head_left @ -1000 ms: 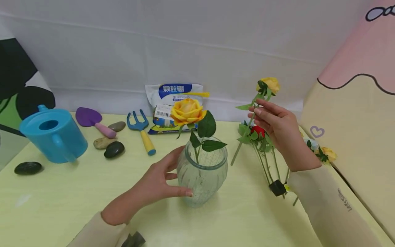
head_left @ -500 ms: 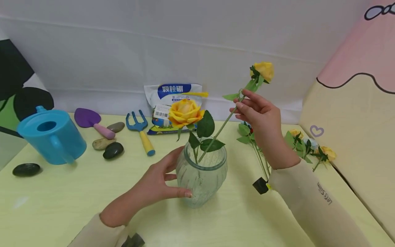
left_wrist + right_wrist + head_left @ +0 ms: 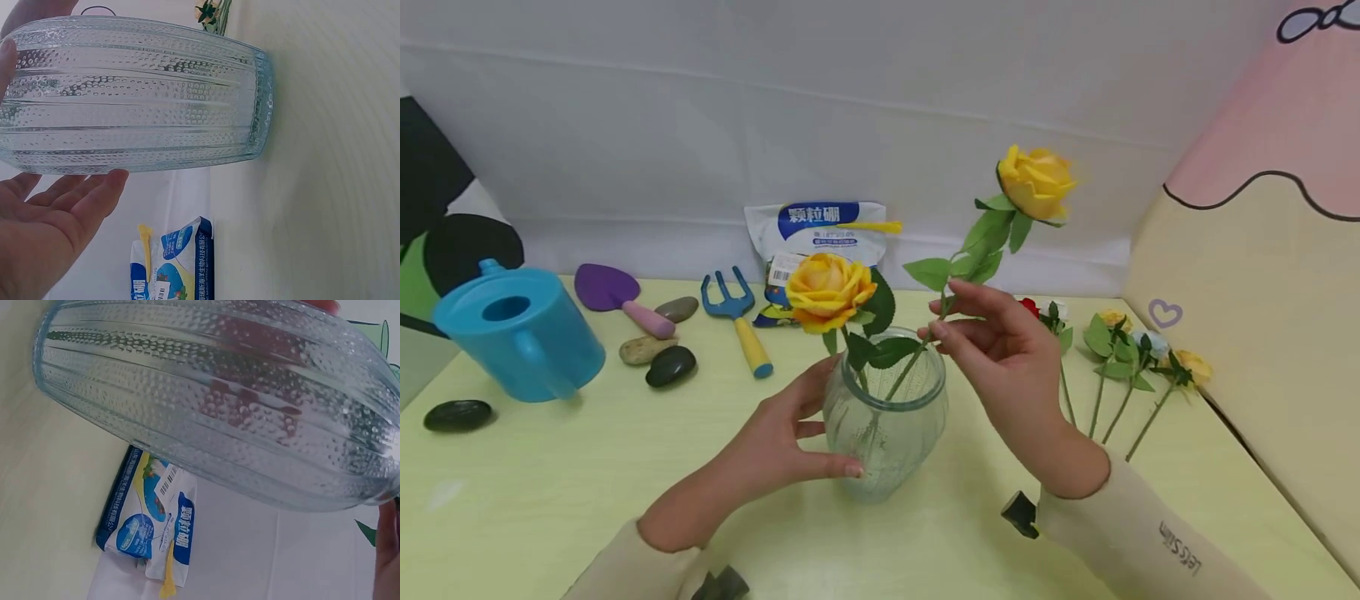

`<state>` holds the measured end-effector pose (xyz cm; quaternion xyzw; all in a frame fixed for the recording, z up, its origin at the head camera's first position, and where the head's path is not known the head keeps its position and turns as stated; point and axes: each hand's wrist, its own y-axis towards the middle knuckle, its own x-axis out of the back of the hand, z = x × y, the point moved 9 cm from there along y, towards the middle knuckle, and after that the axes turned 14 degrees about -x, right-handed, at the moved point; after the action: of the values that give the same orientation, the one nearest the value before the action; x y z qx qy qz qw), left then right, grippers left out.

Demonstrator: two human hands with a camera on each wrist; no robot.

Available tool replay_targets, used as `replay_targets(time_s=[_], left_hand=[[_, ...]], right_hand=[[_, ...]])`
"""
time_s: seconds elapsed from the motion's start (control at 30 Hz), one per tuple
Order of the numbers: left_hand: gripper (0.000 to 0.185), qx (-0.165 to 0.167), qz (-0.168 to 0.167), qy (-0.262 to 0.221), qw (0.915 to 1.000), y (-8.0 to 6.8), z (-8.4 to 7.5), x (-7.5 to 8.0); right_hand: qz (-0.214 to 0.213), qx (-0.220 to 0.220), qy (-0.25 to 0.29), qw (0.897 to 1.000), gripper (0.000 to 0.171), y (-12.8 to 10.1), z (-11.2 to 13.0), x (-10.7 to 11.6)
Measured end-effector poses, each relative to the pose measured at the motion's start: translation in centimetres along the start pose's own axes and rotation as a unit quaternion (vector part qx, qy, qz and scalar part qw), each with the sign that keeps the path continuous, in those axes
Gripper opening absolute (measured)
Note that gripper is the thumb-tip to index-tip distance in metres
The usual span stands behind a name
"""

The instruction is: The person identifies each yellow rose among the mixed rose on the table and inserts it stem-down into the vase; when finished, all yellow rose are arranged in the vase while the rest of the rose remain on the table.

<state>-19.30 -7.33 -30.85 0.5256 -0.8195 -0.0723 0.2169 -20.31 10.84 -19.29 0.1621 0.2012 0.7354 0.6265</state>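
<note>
My left hand grips the side of a ribbed clear glass vase, thumb across its front. The left wrist view shows the vase from the side, with several fingertips on its wall. One yellow rose stands in the vase, leaning left. To the right of the rim, my right hand pinches the stem of a second yellow rose between thumb and fingers. That stem slants down through the vase mouth, its bloom tilted up and right. In the right wrist view the vase hides most of the right hand.
Several artificial flowers lie on the table at right. A printed bag stands behind the vase. Leftward are a hand fork, a purple trowel, several stones and a blue watering can.
My right hand has moved left and down with the second rose, bringing its stem from over the lying flowers into the vase mouth. The left hand stays on the vase.
</note>
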Motion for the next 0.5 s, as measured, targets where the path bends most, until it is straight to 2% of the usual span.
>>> replay_targets(time_s=[0.07,0.13,0.37,0.5], left_hand=[[0.099,-0.002,-0.002,0.001,1.0000,-0.1,0.0,0.0],[0.100,-0.001,-0.002,0.000,1.0000,-0.1,0.1,0.1],[0.101,0.002,0.001,-0.004,1.0000,-0.1,-0.1,0.1],[0.101,-0.001,0.001,-0.004,1.0000,-0.1,-0.2,0.1]], right_hand=[[0.009,0.017,-0.026,0.999,0.035,-0.2,0.0,-0.6],[0.009,0.008,-0.053,0.999,0.033,-0.2,-0.3,-1.0],[0.023,-0.081,-0.089,0.992,0.027,0.5,-2.1,-1.5],[0.038,-0.112,-0.104,0.987,0.027,0.7,-2.8,-1.5]])
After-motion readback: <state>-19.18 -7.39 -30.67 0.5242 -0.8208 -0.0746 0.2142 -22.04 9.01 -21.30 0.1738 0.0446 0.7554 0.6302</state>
